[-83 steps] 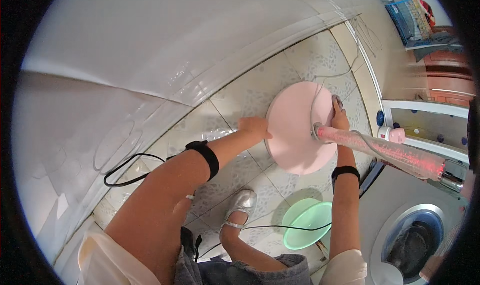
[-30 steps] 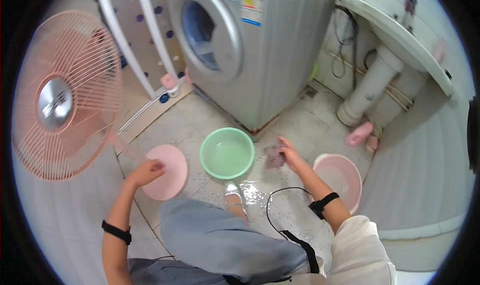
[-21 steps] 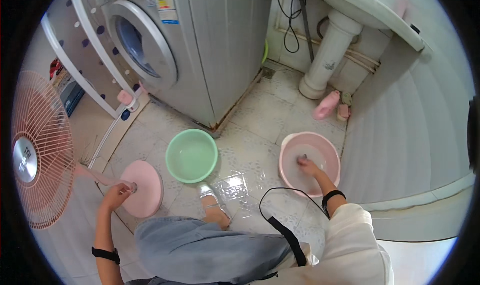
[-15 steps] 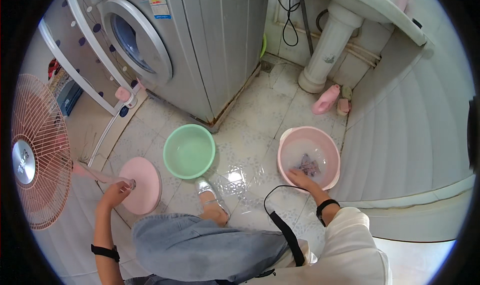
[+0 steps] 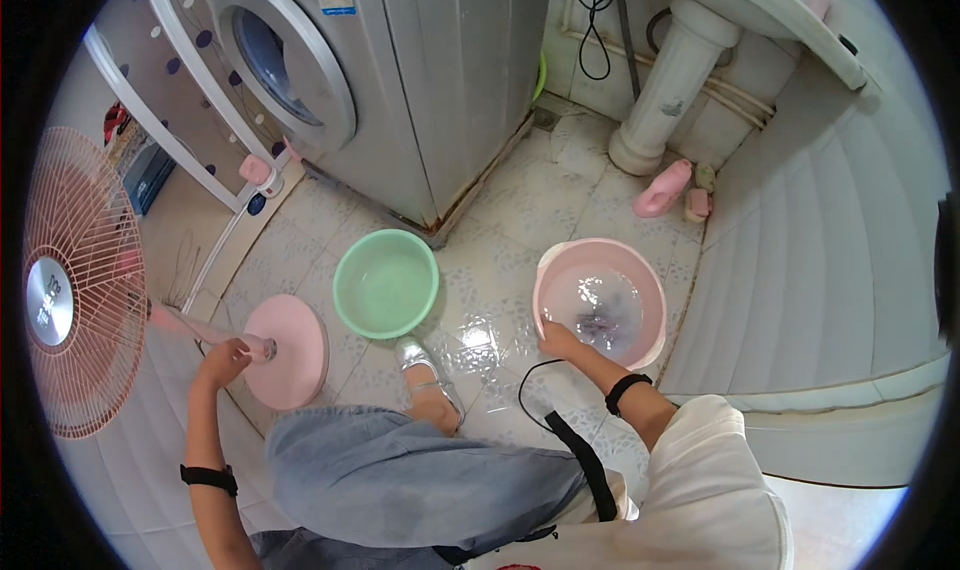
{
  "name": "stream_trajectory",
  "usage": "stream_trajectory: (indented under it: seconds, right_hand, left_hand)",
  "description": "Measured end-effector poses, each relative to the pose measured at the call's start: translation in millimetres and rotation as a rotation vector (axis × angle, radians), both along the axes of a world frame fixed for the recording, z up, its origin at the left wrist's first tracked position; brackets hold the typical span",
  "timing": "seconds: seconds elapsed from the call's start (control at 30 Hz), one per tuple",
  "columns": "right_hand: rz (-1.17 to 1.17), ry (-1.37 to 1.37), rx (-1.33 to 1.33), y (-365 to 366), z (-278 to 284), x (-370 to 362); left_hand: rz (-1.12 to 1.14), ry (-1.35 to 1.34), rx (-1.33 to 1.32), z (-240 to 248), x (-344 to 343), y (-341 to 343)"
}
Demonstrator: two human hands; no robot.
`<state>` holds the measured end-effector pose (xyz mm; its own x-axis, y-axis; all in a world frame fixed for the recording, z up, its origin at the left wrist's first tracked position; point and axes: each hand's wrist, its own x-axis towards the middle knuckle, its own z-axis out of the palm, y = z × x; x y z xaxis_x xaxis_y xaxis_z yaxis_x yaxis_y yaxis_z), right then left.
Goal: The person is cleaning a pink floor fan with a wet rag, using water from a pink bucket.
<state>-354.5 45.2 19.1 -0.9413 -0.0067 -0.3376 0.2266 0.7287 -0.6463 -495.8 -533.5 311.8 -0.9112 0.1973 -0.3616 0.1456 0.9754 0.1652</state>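
At the left, my left hand is closed round the lower pole of a pink standing fan, just above its round base. My right hand grips the near-left rim of a pink basin, fingers partly hidden behind the edge. Cloudy water fills the basin, and a small patterned purple-grey cloth lies in it, blurred by ripples and glare. Between my hands stands a light green basin, with nothing visible inside.
A grey washing machine with its door ajar stands ahead. Beyond the pink basin are a sink pedestal, a pink bottle and a soap bar. The fan's cage is at far left. Wet tiles shine beside my silver shoe.
My right hand has gone from inside the pink basin's near edge to its rim, and the basin has shifted left. The water now ripples. My left hand stays at the fan pole.
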Motion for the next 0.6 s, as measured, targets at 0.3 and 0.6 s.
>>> stream_trajectory:
  seconds: [0.3, 0.6]
  right_hand:
    - [0.348, -0.105, 0.056, -62.5, 2.6, -19.3]
    - [0.405, -0.083, 0.078, -113.5, -4.7, -41.9]
  left_hand:
    - [0.056, 0.049, 0.025, 7.5, 3.3, -9.4]
    - [0.135, -0.031, -0.012, -12.6, 27.4, -40.5]
